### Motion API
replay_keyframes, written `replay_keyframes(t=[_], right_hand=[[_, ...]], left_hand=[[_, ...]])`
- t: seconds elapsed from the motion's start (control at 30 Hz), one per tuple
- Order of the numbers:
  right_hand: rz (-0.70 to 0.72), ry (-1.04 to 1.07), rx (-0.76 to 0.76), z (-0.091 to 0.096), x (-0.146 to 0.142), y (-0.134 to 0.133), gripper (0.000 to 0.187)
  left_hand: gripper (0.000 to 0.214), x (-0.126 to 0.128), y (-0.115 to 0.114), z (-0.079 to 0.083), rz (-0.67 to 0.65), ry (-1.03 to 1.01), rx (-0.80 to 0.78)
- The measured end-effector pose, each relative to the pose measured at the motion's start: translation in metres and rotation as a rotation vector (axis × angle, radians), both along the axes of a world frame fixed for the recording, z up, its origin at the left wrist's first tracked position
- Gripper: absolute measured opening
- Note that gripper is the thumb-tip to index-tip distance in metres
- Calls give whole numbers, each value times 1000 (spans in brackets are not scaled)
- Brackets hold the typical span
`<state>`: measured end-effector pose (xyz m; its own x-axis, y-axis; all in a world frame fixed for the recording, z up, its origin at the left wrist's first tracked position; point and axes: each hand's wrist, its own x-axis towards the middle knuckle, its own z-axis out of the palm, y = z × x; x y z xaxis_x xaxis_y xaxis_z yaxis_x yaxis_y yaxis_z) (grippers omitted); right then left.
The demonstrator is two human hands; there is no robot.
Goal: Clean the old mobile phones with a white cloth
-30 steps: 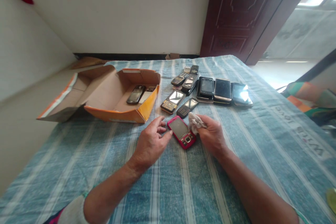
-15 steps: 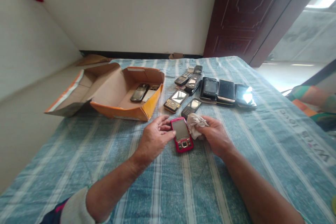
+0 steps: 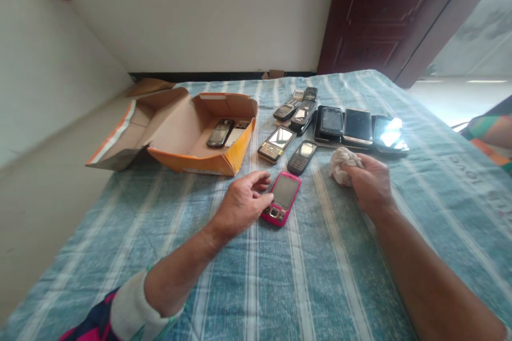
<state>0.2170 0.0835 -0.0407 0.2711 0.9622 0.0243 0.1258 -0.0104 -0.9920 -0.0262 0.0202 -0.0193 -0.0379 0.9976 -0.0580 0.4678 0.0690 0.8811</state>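
A pink mobile phone (image 3: 284,192) lies screen up on the striped cloth, its top tilted to the right. Beside its left edge is my left hand (image 3: 242,200), fingers loosely bent and apart, the thumb tip at the edge of the phone. My right hand (image 3: 372,178) is closed on a crumpled white cloth (image 3: 342,166), off to the right of the pink phone. Just beyond the pink phone rests a small black keypad phone (image 3: 302,157). A gold-trimmed keypad phone (image 3: 277,144) lies to the left of that one.
An open orange cardboard box (image 3: 192,167) at the left holds a dark phone (image 3: 220,133) and a pale one. Several older phones (image 3: 303,115) are heaped farther back. A row of touchscreen phones (image 3: 357,127) lies at the right. The striped tablecloth (image 3: 272,287) covers the surface.
My right hand has moved right, away from the pink phone, with the white cloth. The pink phone has turned so its top leans right. The camera view has shifted slightly.
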Motion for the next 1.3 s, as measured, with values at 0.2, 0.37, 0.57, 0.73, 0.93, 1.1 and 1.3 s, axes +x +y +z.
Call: replay_keyframes(t=[0.2,0.37,0.57,0.73,0.93,1.1,1.3], right_hand=[[16,-51,-5,0,-1,-2,13],[29,-117,-25,0,0,-2,15],[50,-151,-23,1,0,-4,15],[72,-175,1,-2,2,-4,20],[72,-208,-13,-1,2,-4,20],[67,-228,-21,-3,3,-3,19],[71,-251,10,-2,3,-3,18]], left_hand=[[55,-3,-1,9,-153,47,-51],[53,-4,0,16,-245,59,-63],[59,-4,-1,18,-318,95,-30],[60,-3,-2,13,-301,126,31],[61,-1,-2,13,-307,158,20],[61,0,-2,13,-324,169,27],[58,2,-1,11,-334,178,36]])
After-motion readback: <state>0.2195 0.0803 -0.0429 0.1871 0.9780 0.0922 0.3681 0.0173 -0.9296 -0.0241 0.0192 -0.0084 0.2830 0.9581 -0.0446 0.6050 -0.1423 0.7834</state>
